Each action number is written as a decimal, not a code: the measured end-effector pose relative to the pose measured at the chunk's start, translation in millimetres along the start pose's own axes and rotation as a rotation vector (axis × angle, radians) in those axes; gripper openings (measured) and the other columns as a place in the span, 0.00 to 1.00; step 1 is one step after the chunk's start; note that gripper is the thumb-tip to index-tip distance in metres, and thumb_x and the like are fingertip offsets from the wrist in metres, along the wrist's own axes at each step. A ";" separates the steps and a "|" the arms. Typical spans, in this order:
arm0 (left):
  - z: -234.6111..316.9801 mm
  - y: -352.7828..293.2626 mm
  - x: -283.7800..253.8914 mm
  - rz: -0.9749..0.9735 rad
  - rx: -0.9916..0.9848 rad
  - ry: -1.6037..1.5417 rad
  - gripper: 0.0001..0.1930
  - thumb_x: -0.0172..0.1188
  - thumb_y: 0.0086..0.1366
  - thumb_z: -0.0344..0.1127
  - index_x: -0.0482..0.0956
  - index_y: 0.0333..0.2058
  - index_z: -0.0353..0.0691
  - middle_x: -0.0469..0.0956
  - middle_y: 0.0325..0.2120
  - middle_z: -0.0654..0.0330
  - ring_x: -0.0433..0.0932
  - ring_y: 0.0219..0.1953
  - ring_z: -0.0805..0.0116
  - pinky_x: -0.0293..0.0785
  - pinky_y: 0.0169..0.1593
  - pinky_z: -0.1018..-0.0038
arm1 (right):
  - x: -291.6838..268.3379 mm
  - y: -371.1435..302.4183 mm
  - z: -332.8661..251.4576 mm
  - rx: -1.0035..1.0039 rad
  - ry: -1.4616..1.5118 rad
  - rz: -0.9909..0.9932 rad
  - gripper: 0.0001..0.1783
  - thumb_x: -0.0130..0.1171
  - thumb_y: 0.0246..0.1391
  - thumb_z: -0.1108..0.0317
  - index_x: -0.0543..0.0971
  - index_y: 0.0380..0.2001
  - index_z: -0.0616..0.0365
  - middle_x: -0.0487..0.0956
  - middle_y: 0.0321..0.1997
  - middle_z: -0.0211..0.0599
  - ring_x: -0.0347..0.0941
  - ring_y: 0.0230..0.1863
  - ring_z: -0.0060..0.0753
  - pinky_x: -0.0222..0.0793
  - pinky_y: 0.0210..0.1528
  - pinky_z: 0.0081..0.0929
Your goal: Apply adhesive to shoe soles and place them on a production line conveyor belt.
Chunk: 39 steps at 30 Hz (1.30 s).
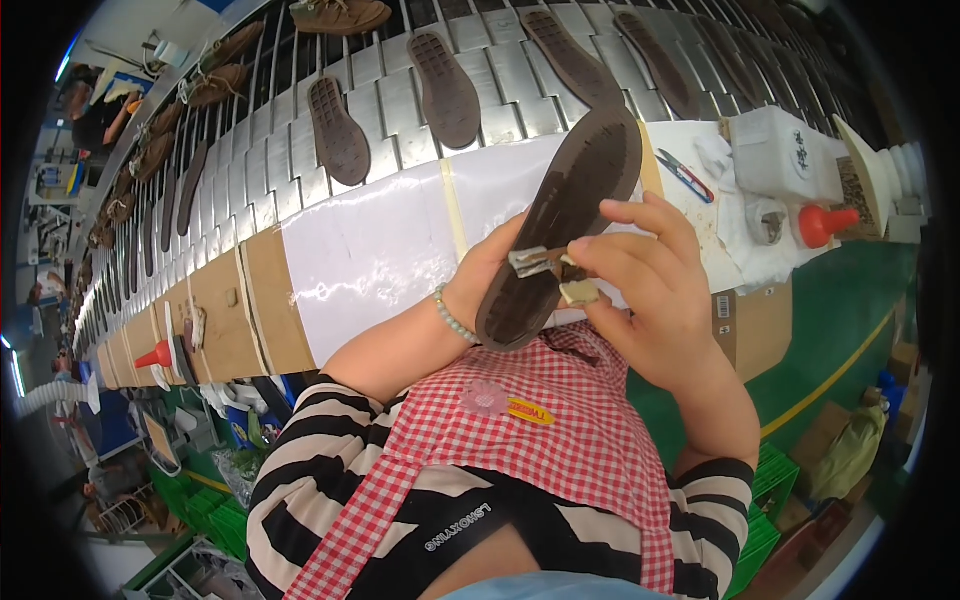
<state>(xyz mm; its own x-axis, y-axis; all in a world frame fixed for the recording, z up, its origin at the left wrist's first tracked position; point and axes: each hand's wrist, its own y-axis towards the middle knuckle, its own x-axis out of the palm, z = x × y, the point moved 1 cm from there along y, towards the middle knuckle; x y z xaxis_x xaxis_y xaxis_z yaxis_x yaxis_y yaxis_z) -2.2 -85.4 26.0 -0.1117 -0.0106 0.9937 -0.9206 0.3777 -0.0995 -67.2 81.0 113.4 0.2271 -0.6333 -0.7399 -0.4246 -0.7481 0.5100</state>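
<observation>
A long dark brown shoe sole (pixel 580 185) is tilted up in front of my chest. My left hand (pixel 482 272) grips it from behind and along its left edge, some fingers hidden by the sole. Over the lower half of the sole, my right hand (pixel 645 285) pinches a small tool with a silver metal end (pixel 531 262). A pale yellowish block (pixel 578 293) shows by my right thumb; whether it belongs to the tool I cannot tell. The metal end lies over the sole's face, apparently touching it.
A slatted metal conveyor (pixel 390 90) beyond the bench carries more brown soles (pixel 443 90) and brown shoes (pixel 340 16). White sheeting (pixel 375 260) and cardboard (pixel 205 310) cover the bench. To the right are scissors (pixel 686 176), a white plastic container (pixel 785 155) and a red-orange cone-shaped piece (pixel 826 226).
</observation>
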 end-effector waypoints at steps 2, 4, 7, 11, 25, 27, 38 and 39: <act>1.1 1.9 -2.1 0.053 0.049 0.061 0.22 0.40 0.78 0.43 0.68 0.61 0.35 0.78 0.52 0.49 0.81 0.49 0.55 0.82 0.53 0.57 | 2.4 -0.4 -4.3 -0.002 0.022 -0.022 0.24 0.68 0.36 0.76 0.83 0.44 0.54 0.81 0.44 0.33 0.74 0.57 0.45 0.63 0.65 0.53; -0.2 4.2 0.8 0.154 0.092 0.123 0.21 0.41 0.78 0.41 0.69 0.60 0.35 0.79 0.49 0.51 0.82 0.46 0.61 0.84 0.48 0.63 | 4.5 -2.0 -8.3 -0.009 0.056 -0.050 0.24 0.68 0.36 0.76 0.83 0.44 0.54 0.81 0.44 0.32 0.74 0.57 0.44 0.62 0.65 0.53; 2.8 7.5 -1.7 0.201 0.089 0.113 0.20 0.41 0.78 0.40 0.71 0.60 0.35 0.80 0.48 0.52 0.82 0.45 0.63 0.83 0.47 0.66 | 9.4 -4.0 -13.5 -0.031 0.096 -0.090 0.23 0.69 0.35 0.75 0.84 0.42 0.55 0.81 0.43 0.33 0.74 0.57 0.44 0.62 0.65 0.54; 6.0 9.5 -16.2 0.024 0.131 0.086 0.20 0.41 0.78 0.40 0.72 0.58 0.34 0.80 0.48 0.50 0.82 0.45 0.62 0.82 0.48 0.66 | 13.5 -6.2 -18.2 -0.078 0.114 -0.119 0.19 0.69 0.39 0.71 0.84 0.40 0.53 0.81 0.42 0.30 0.74 0.56 0.41 0.62 0.65 0.54; 2.8 8.3 -2.1 0.039 -0.121 -0.165 0.25 0.37 0.78 0.45 0.68 0.63 0.34 0.72 0.59 0.44 0.70 0.63 0.46 0.72 0.62 0.47 | -24.7 -8.7 -16.4 -0.204 -0.069 -0.301 0.19 0.71 0.41 0.67 0.85 0.41 0.48 0.83 0.45 0.27 0.75 0.56 0.40 0.63 0.66 0.52; 5.8 8.9 0.8 -0.050 -0.019 -0.056 0.26 0.38 0.77 0.46 0.67 0.64 0.37 0.70 0.62 0.50 0.62 0.69 0.46 0.66 0.66 0.44 | -27.5 -15.6 -14.4 -0.021 -0.140 -0.098 0.24 0.73 0.37 0.69 0.83 0.43 0.53 0.82 0.44 0.31 0.76 0.53 0.42 0.69 0.60 0.46; 10.0 11.1 8.5 -0.014 0.133 -0.002 0.29 0.38 0.76 0.49 0.61 0.68 0.38 0.59 0.69 0.48 0.51 0.73 0.45 0.52 0.71 0.36 | 14.2 -40.9 -19.0 0.343 0.397 -0.052 0.28 0.76 0.37 0.77 0.78 0.46 0.63 0.78 0.46 0.43 0.76 0.42 0.30 0.72 0.46 0.25; 9.8 11.4 8.2 -0.010 0.130 0.002 0.29 0.38 0.76 0.49 0.61 0.68 0.38 0.58 0.69 0.48 0.51 0.73 0.45 0.52 0.71 0.36 | 14.4 -39.8 -18.7 0.345 0.399 -0.053 0.28 0.76 0.37 0.77 0.78 0.46 0.63 0.78 0.46 0.43 0.76 0.42 0.30 0.72 0.46 0.25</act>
<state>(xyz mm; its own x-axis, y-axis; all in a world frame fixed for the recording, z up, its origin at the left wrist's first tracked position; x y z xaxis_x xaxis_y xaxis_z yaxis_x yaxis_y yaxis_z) -17.3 -90.2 32.6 -0.1016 -0.0115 0.9948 -0.9623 0.2545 -0.0954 -30.7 98.0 90.7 0.5431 -0.6730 -0.5022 -0.6519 -0.7149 0.2530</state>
